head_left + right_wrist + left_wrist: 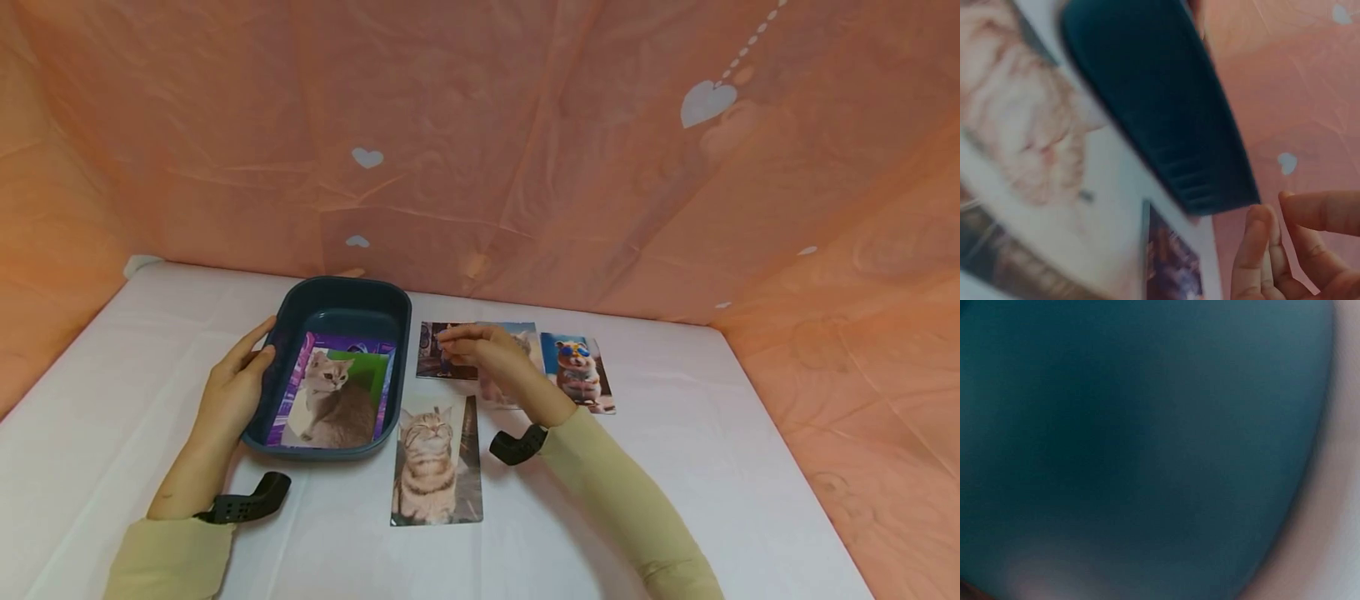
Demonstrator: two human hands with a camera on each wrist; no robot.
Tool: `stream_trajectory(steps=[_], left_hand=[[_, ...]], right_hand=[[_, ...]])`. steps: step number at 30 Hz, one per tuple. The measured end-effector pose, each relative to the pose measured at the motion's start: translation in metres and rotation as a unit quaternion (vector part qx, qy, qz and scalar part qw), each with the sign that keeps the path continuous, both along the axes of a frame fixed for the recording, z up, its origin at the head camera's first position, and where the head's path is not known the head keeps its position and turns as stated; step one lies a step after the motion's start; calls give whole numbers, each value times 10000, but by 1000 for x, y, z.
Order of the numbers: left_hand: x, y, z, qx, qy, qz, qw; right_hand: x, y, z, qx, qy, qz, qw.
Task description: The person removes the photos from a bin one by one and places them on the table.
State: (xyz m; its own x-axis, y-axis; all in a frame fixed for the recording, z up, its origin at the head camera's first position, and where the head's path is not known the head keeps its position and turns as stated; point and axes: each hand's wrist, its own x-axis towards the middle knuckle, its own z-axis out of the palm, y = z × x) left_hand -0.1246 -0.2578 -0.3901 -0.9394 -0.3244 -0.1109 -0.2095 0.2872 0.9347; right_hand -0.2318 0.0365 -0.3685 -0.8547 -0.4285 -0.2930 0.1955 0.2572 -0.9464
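Observation:
A dark teal plastic basin stands on the white table. My left hand holds its left side, with the thumb at the rim. Inside lies a photo of a grey cat, on top of a purple picture. My right hand hovers over the loose photos right of the basin, fingers loosely bent; the right wrist view shows a gap between thumb and fingers and nothing held. Under or near it lie a dark picture and a pale cat photo, both partly hidden. The left wrist view is blurred teal.
A hamster photo with blue sunglasses lies at the right end of the row. Nearer the front, a photo of a squinting tabby cat lies beside the basin. An orange cloth with white hearts hangs behind the table.

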Motion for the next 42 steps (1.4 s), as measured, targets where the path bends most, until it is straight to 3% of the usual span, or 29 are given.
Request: stream_trajectory(steps=[6,13,19,33,42], left_hand=[[1,-1,1,-7,24,-1,10000],[1,1,1,-34,-39,69,10000],[0,1,0,-68,-80,67,9999],[0,-1,0,-32,-35,123,9999],[-1,0,1,-13,-94,140,9999]], right_hand=[[-8,-23,19,-311,172,503,9981],[-12,-52,40,203,153,1175,9927],[-13,-75,42,236,-32,1488,9886],[-11,-124,30,943,-170,1112,9892],[-11,-136,19,1375,-86,1052,9849]])
